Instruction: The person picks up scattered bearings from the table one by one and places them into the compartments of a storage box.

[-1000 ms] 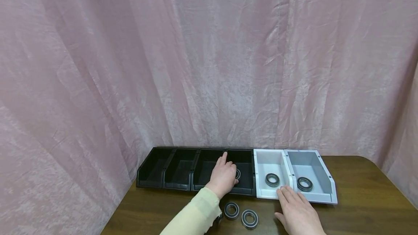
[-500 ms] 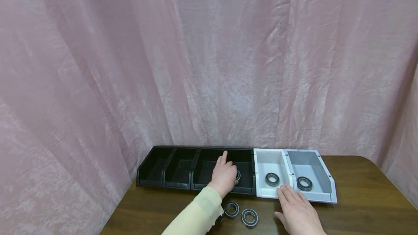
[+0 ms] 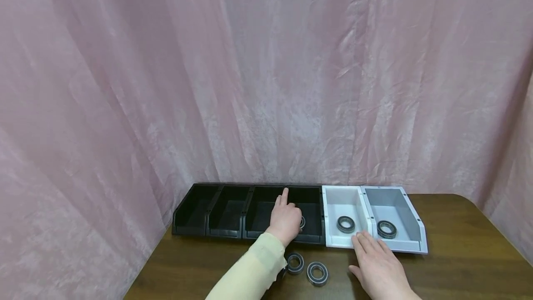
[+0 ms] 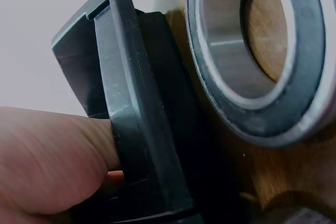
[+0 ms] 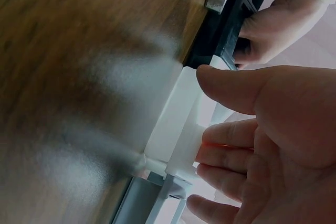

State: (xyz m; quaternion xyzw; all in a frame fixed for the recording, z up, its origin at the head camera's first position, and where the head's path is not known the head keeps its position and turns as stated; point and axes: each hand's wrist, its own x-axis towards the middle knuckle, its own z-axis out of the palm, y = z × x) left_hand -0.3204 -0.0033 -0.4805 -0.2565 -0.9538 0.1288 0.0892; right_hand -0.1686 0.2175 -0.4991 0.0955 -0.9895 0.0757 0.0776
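Resting loosely at the white bin (image 3: 338,241), lower right, the right hand (image 3: 380,263) held nothing, while the left hand (image 3: 285,221)'s grip on the bearing (image 3: 303,222) in the lower-centre black bin (image 3: 310,239) was unclear, two bearings (image 3: 339,225) were binned rightward, and at least two loose bearings (image 3: 310,274) lay on the desk (image 3: 200,263).

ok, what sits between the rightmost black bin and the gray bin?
The white bin, with one bearing lying in it; the head view shows it.

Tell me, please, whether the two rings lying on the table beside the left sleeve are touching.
Apart: in the head view, the table shows as a thin strip between the ring nearer the sleeve and the other ring.
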